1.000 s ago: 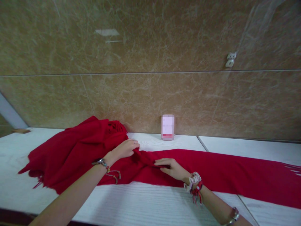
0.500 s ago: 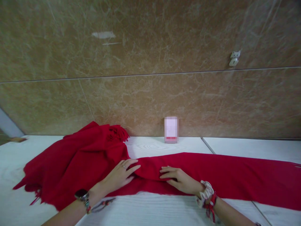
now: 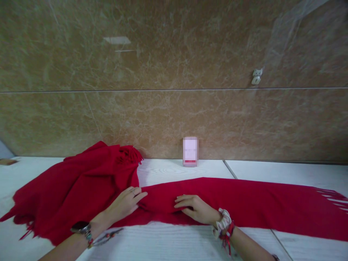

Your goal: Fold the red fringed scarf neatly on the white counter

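Observation:
A long red scarf [image 3: 231, 199] lies across the white tabletop, narrow and flattened on the right, with fringe at its right end. Its left part is a loose, rumpled heap [image 3: 81, 181] with tassels at the top and lower left. My left hand [image 3: 126, 201], wearing a ring, watch and beaded bracelet, is closed on the fabric where the heap meets the strip; its thumb is partly hidden. On the middle of the strip, by a soft fold, my right hand [image 3: 195, 208] rests with fingers stretched out and apart. A scrunchie [image 3: 223, 219] and red string bracelet circle that wrist.
Behind the table [image 3: 163, 241] rises a brown marbled wall [image 3: 163, 119]. A small pale device with a pixelated screen [image 3: 190, 152] leans against it. A white cat-shaped holder [image 3: 256, 77] is stuck on the wall. A brown piece [image 3: 7, 161] lies far left.
The view has shifted to the right, bringing the scarf's right fringe into sight. My left hand's fingers have drawn in on the fabric. My right hand stays on the strip.

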`<state>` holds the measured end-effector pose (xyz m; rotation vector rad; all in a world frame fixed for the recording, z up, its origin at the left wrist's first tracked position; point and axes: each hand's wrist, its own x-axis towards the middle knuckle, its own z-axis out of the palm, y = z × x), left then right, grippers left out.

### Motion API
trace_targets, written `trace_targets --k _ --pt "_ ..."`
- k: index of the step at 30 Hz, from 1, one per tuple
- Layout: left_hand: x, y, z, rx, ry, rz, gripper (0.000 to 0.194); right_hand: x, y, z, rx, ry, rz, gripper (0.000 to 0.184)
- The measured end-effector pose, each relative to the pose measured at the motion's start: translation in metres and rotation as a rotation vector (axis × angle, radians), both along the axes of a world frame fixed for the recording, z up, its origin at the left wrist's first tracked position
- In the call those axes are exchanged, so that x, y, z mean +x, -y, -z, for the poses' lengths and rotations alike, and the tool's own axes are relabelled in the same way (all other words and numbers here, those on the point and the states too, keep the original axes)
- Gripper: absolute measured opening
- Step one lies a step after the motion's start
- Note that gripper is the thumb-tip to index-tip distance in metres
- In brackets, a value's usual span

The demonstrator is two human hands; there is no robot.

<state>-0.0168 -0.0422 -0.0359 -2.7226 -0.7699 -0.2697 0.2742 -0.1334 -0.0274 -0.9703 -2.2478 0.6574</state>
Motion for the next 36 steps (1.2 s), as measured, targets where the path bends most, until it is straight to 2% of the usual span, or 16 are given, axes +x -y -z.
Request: trace_targets --k 4,7,12,15,17,24,28,31,36 --pt "0.008 0.006 -0.005 -0.091 0.072 -0.035 0.047 0.001 -0.001 0.002 0.044 0.006 -0.009 0.032" --pt "0.015 0.01 -0.004 -0.147 0.127 -0.045 0.05 0.001 -0.003 0.004 0.07 0.034 0.003 0.032" --pt "0.008 0.005 0.015 -0.146 0.149 -0.183 0.057 -0.001 -0.008 0.011 0.075 0.083 0.034 0.031" --pt "-0.001 0.0 0.028 -0.078 0.162 -0.213 0.062 -0.002 -0.009 0.014 0.048 0.117 0.026 0.033" --pt "-0.003 -0.002 0.031 -0.03 0.166 -0.214 0.065 -0.003 -0.008 0.014 0.024 0.136 0.016 0.035" --pt "0.002 0.007 0.015 0.104 0.072 -0.167 0.063 -0.001 -0.003 0.004 0.001 0.212 0.003 0.04" --pt "0.004 0.009 0.014 0.165 0.046 -0.133 0.06 0.0 -0.001 0.001 -0.001 0.177 -0.008 0.037" --pt "0.007 0.009 0.008 0.123 0.025 -0.119 0.054 0.002 -0.001 -0.001 0.002 0.098 0.008 0.034" --pt "0.013 0.01 -0.014 -0.055 0.006 -0.177 0.049 0.005 -0.002 -0.004 -0.025 0.076 0.012 0.033"
